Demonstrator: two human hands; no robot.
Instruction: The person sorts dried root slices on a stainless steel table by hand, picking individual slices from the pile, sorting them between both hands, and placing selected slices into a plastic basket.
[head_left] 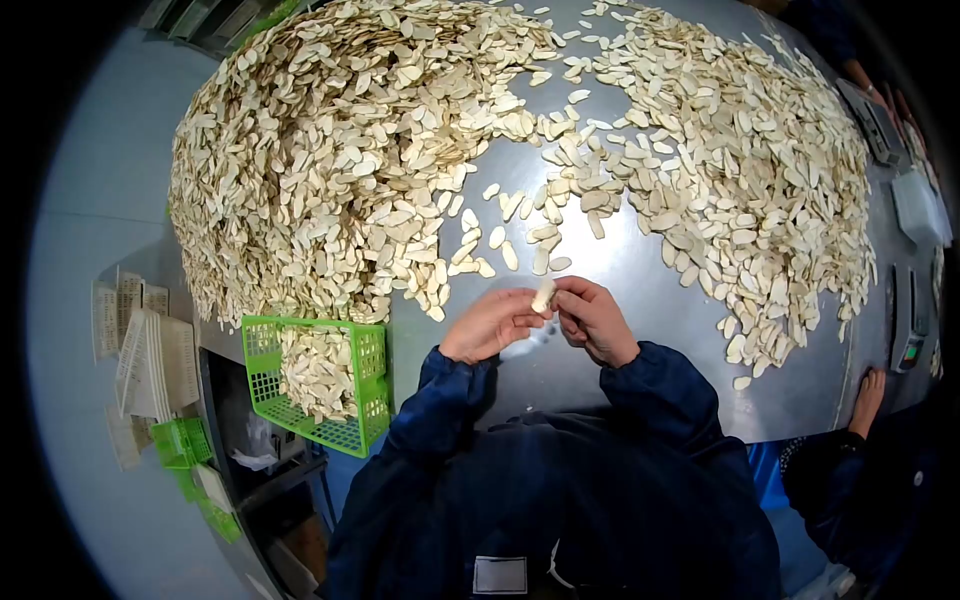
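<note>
Just above the metal table, my two hands meet in front of my chest. My left hand (492, 326) has its fingers closed on a small bunch of pale oval slices (543, 296); how many is too small to tell. From the other side my right hand (597, 322) pinches at the same slices with thumb and fingers. Several loose slices (510, 255) lie on the metal just beyond my fingertips. A large heap of slices (310, 170) rises to the left, and another heap (740, 170) spreads to the right.
A green plastic basket (370, 380) partly filled with slices sits at the table's left edge. Stacked white trays (158, 365) and a green crate (180, 442) stand on the floor. At right are a scale (908, 320), a white container (920, 208) and another person's hand (868, 402).
</note>
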